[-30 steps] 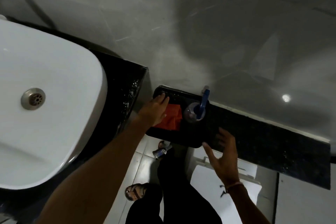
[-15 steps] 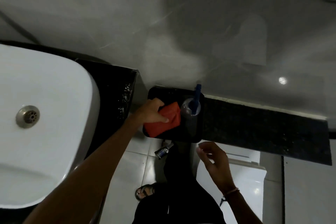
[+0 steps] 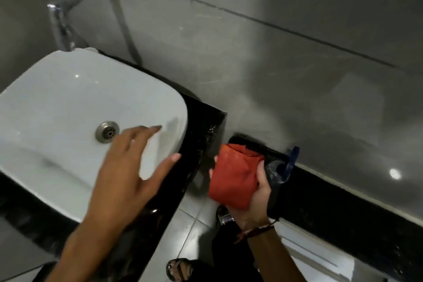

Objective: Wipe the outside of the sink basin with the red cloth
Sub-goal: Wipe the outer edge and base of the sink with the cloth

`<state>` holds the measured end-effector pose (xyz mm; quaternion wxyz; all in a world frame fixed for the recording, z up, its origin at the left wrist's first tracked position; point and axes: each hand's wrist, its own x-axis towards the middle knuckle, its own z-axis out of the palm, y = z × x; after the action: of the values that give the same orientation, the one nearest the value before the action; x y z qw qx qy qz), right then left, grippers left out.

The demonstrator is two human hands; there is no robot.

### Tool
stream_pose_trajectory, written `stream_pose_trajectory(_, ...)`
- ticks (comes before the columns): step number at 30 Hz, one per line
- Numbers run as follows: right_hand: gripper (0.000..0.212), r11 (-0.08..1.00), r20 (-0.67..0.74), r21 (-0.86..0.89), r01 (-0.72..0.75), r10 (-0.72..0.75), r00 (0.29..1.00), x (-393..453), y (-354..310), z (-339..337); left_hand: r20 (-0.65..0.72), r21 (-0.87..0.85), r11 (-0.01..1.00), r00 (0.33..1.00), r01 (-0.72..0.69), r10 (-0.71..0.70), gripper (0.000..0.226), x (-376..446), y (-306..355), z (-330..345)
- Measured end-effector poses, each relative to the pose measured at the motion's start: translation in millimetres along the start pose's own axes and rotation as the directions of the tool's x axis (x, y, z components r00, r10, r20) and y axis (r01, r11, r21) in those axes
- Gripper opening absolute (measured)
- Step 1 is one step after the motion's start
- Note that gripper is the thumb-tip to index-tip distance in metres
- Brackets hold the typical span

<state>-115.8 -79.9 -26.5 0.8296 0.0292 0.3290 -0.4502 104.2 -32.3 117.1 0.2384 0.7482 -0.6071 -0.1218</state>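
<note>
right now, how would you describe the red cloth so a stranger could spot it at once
Start at the white ceramic sink basin on the glossy black stone counter, then look right past the counter's end. There the right hand holds the bunched red cloth beside a clear bottle with a blue cap. It is the only red thing among white, black and grey.

1. Chrome faucet (image 3: 66, 4) juts from the grey tiled wall (image 3: 251, 57), top left.
2. Black glossy desk (image 3: 203, 135) ends just short of a lower black ledge (image 3: 343, 192).
3. Clear bottle with blue pump (image 3: 285, 167) stands on that ledge.
4. Sandalled foot (image 3: 179, 269) on the pale floor tiles (image 3: 183, 233).
</note>
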Motion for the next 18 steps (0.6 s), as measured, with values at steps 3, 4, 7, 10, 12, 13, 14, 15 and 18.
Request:
stream_pose_trajectory(3, 0.059, 0.943, -0.094, -0.259, 0.211, -0.242, 0.966, 35.3, -12.1, 30.7, -0.069, 0.118, 0.992, 0.997, 0.039, -0.031, 0.063, -9.4, -56.5, -32.5)
stream_pose_trajectory(4, 0.056, 0.831, -0.102, -0.479, 0.283, -0.373, 0.922, 50.7, -11.4, 47.4, -0.087, 0.132, 0.988, 0.994, 0.076, -0.065, 0.062, -17.1, -74.8, -39.2)
stream_pose_trajectory(7, 0.054, 0.100, 0.180, -0.933, 0.346, -0.703, 0.688, 98.4, 5.7, 76.7, -0.135, 0.129, 0.978, 0.980, 0.164, -0.146, 0.053, -35.7, -116.1, -47.4)
stream_pose_trajectory(10, 0.065, -0.393, 0.387, -0.905, 0.165, -0.596, 0.703, 128.6, 28.5, 75.4, -0.117, 0.123, 0.974, 0.978, 0.189, -0.175, 0.051, -48.0, -138.7, -45.6)
stream_pose_trajectory(12, 0.078, -0.516, 0.411, -0.850, 0.102, -0.532, 0.740, 135.8, 27.0, 67.4, -0.046, 0.174, 0.974, 0.989, 0.148, -0.142, 0.056, -52.3, -150.4, -39.4)
stream_pose_trajectory(13, 0.080, -0.589, 0.453, -0.803, 0.093, -0.500, 0.738, 138.8, 22.9, 61.8, -0.005, 0.219, 0.969, 0.993, 0.112, -0.114, 0.060, -54.1, -156.1, -35.5)
stream_pose_trajectory(14, 0.079, -0.668, 0.515, -0.738, 0.094, -0.468, 0.718, 139.2, 16.4, 58.3, 0.028, 0.274, 0.960, 0.997, 0.063, -0.073, 0.063, -53.3, -159.4, -33.7)
stream_pose_trajectory(15, 0.076, -0.745, 0.590, -0.659, 0.106, -0.425, 0.686, 139.3, 9.3, 55.7, 0.062, 0.337, 0.942, 0.998, 0.000, -0.022, 0.065, -50.5, -162.2, -33.6)
stream_pose_trajectory(18, 0.067, -0.890, 0.738, -0.409, 0.202, -0.192, 0.647, 149.2, -11.4, 45.6, 0.210, 0.439, 0.875, 0.970, -0.204, 0.121, 0.065, -36.6, -169.2, -32.6)
